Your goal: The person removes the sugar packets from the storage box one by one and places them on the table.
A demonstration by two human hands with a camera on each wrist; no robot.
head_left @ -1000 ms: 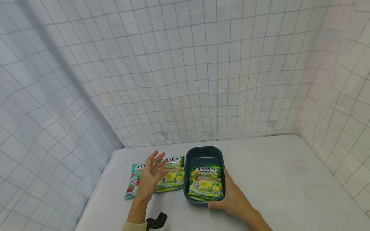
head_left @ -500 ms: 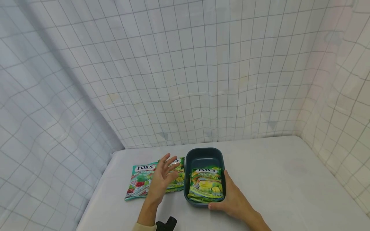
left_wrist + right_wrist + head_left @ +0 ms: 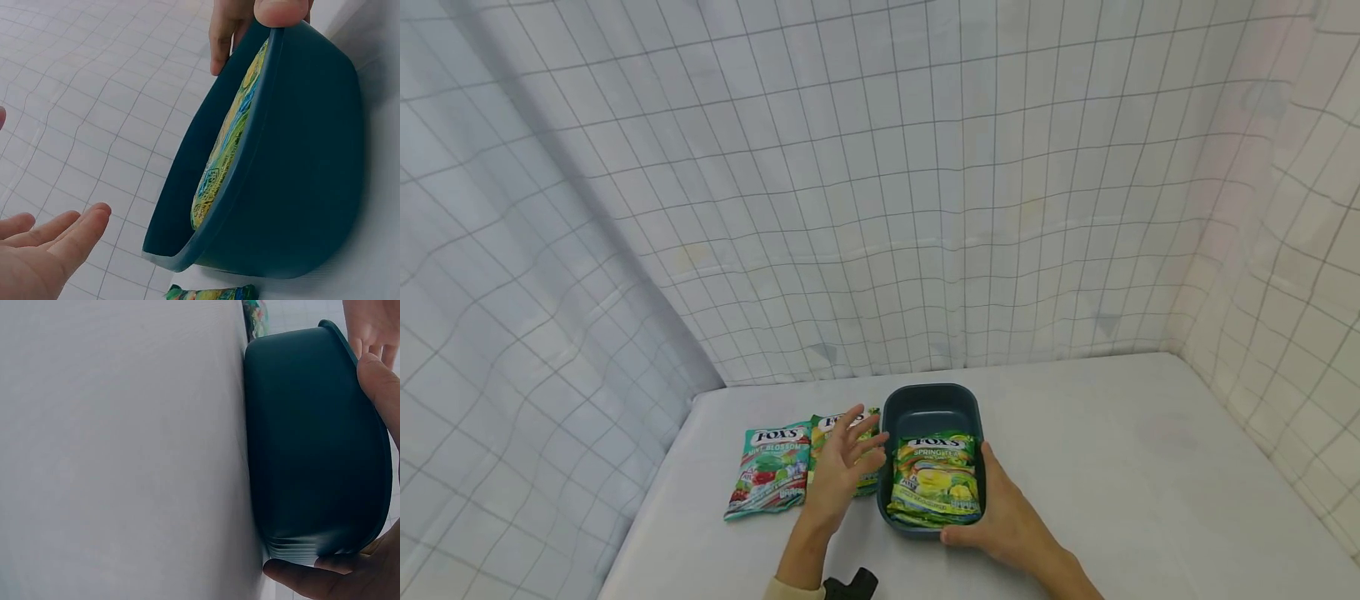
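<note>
A dark teal plastic tub (image 3: pixel 929 403) stands on the table, with a green-yellow Fox's Spring Tea candy bag (image 3: pixel 934 482) lying face up in its near part. My right hand (image 3: pixel 1003 512) grips the tub's near right corner, the thumb (image 3: pixel 378 387) at the rim and the fingers spread along the side wall. Raised just left of the tub is my left hand (image 3: pixel 841 468), fingers apart and nothing in them. It partly hides another green-yellow Fox's candy bag (image 3: pixel 822 435) on the table. Farther left lies a teal-red Fox's Mint Blossom candy bag (image 3: pixel 771 468).
White cloth covers the table (image 3: pixel 1097 467). A white curtain with a dark grid (image 3: pixel 940 208) hangs behind it and along both sides. A black device (image 3: pixel 852 583) sits at my left wrist, next to a beige sleeve (image 3: pixel 792 590).
My left hand has moved right, from over the Mint Blossom bag to beside the tub, uncovering that bag. The right hand keeps its grip and the tub stays in place.
</note>
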